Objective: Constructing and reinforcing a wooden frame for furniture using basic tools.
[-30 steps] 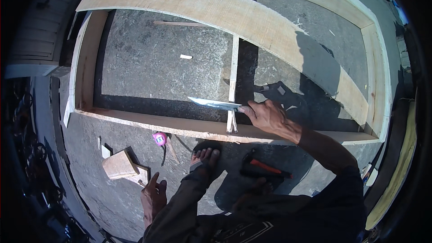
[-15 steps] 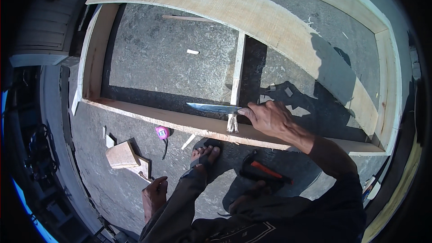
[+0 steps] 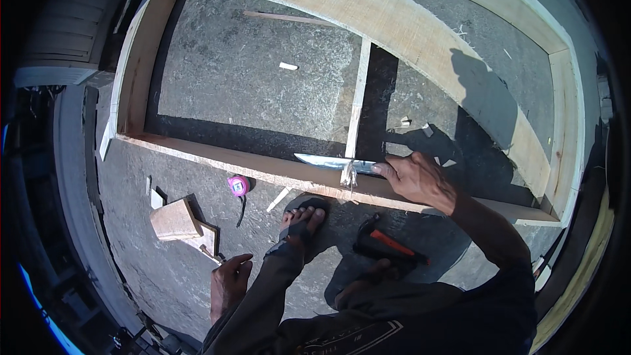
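Observation:
My right hand [image 3: 420,179] grips a knife [image 3: 322,160] by its handle end, the blade pointing left. The blade crosses the near end of a narrow wooden crosspiece [image 3: 358,105], where curled, splintered shavings [image 3: 349,176] stick out. That end meets the near board [image 3: 263,169] of a large wooden frame. Low at the left, beside my knee, my left hand [image 3: 230,281] is loosely closed; its palm side is hidden, so I cannot see whether anything is in it.
A wide plank [image 3: 368,10] lies slantwise over the frame. By my feet are a pink tape measure [image 3: 238,185], a black tool with an orange-red handle [image 3: 392,242] and wood offcuts [image 3: 176,220]. A small pale chip [image 3: 288,66] lies on the concrete inside the frame.
The knife and my right hand have shifted right and slightly down along the crosspiece. More curled shavings show at its near end. My left hand has barely moved.

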The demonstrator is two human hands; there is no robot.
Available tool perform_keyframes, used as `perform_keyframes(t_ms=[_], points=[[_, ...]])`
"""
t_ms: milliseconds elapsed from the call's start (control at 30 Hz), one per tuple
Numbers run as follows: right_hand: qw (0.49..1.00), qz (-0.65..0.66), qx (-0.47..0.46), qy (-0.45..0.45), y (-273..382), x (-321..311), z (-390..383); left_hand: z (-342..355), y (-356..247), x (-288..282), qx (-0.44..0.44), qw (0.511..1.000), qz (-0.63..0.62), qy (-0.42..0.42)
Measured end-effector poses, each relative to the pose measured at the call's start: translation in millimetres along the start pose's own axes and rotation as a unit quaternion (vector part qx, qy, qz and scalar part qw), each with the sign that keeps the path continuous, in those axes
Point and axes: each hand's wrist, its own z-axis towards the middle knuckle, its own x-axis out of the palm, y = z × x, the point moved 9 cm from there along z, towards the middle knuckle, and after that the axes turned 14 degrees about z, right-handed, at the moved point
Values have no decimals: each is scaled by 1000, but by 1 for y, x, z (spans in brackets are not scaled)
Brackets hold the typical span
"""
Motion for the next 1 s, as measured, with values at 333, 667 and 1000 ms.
perform_keyframes(t_ms=[333, 667, 1000], points=[[997, -74, 17, -15, -36, -22, -30, 3, 4, 2, -4, 1000, -9, -16], [992, -119, -40, 20, -14, -16, -38, 5, -9, 9, 19, 1000, 18, 15], [996, -78, 17, -32, -29, -14, -30, 0, -8, 4, 16, 1000, -4, 8]])
